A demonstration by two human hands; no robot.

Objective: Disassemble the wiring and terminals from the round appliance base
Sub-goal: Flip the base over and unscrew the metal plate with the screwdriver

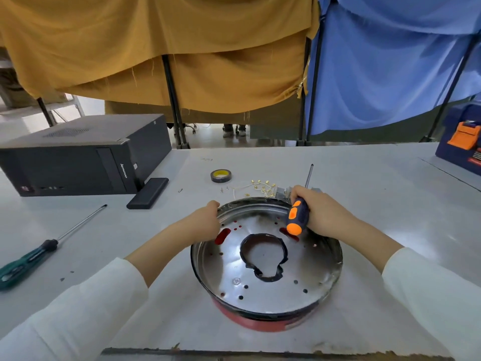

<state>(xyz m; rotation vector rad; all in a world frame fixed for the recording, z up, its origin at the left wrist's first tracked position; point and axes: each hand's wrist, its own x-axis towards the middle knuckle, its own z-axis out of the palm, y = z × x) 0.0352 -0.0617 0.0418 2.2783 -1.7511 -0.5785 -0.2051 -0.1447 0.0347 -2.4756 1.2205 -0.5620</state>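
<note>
Two hands work at a round appliance base (265, 272) that sits on the grey counter (364, 204) low in the middle of the view, its shiny metal inside facing up and a red band showing round its lower edge at 6 o'clock. A ragged dark-edged hole is cut through its middle, with small round holes scattered about the plate.

The left hand (205, 220) has its fingers curled over the base's rim at about 10 o'clock, gripping it. The right hand (317, 209) is closed round an orange-and-blue screwdriver (298, 216) at about 1 o'clock on the rim; the handle end points down toward the plate and the steel shaft rises past the knuckles toward 12 o'clock. Both forearms wear white sleeves.

Just beyond the rim at 12 o'clock lie loose brass terminals (261, 187) with thin pale wiring among them, and beside them, partly hidden by the right hand, a small grey metal part (282, 192). A little farther off at 11 o'clock is a roll of tape (221, 175) with a yellow core.

Well apart at 9 o'clock lies a green-handled screwdriver (39, 254). At 10 o'clock stands a black computer case (78, 152) with a flat black block (148, 192) beside it. A blue-and-orange box (462, 144) sits at 2 o'clock.
</note>
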